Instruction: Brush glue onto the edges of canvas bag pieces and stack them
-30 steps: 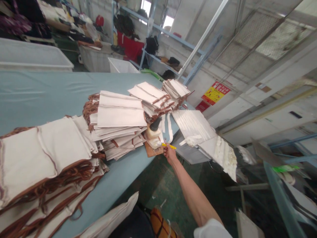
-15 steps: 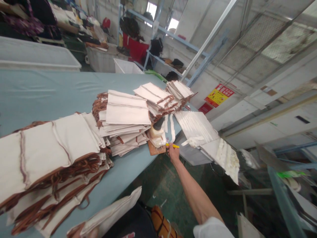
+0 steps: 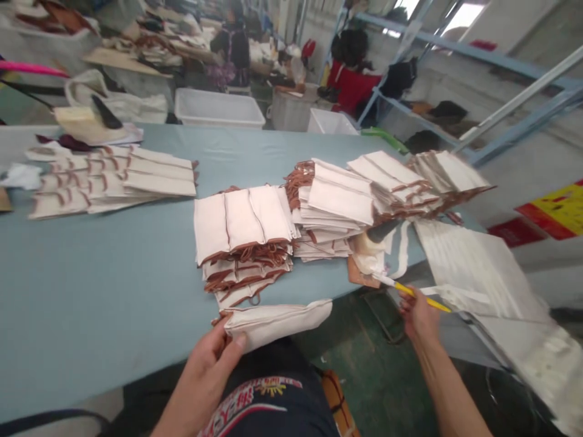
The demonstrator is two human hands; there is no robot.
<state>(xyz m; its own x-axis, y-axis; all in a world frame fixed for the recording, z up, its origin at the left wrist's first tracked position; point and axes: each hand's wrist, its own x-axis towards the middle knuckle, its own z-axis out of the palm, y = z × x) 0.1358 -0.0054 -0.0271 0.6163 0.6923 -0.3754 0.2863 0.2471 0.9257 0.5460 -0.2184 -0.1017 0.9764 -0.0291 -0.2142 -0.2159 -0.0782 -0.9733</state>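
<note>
My left hand is closed on the brown-edged end of a folded cream cloth piece, held over my lap at the table's front edge. In my right hand is a yellow-handled brush, its pale tip pointing left toward a glue bottle with a black nozzle. That bottle lies tilted on a small brown board at the table edge. Just beyond the held piece stands a stack of cream cloth pieces with brown trim and cords. Another stack sits beside it.
More stacked cloth pieces lie to the back right, and a spread-out row of them at the left. A second black-nozzled bottle is behind that row. At right, a glue-streaked white board slopes past the blue-green table. A person is in the background.
My view has swung left. The brush has come away from the bottle toward me, and my left hand with the cloth piece now shows more fully.
</note>
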